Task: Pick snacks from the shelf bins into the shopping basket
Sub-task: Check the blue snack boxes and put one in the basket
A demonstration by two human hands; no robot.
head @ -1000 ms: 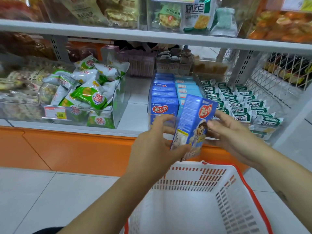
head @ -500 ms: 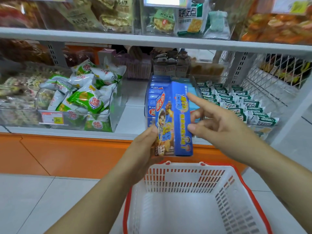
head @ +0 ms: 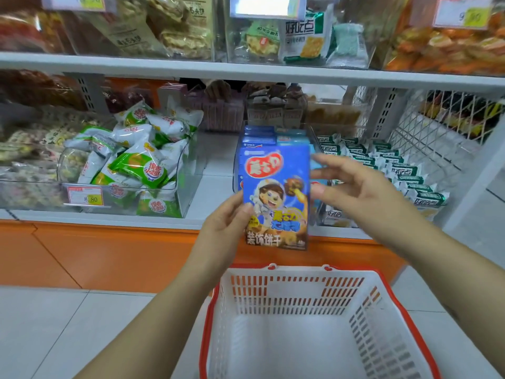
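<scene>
- Now, in the head view, your left hand (head: 222, 228) pinches the blue biscuit box (head: 276, 198) at its lower left edge, thumb on the front. The box is upright in the air, in front of the shelf bin (head: 259, 138) of like boxes and above the far rim of the shopping basket (head: 300, 272).
- Your right hand (head: 363, 192) is spread, its fingertips just beside the box's right edge; I cannot tell whether they touch it.
- That one-edge pinch looks slim to me, so steady the right edge before you lower the box.
- Bring it down inside the rim and lay it flat rather than dropping it.
</scene>
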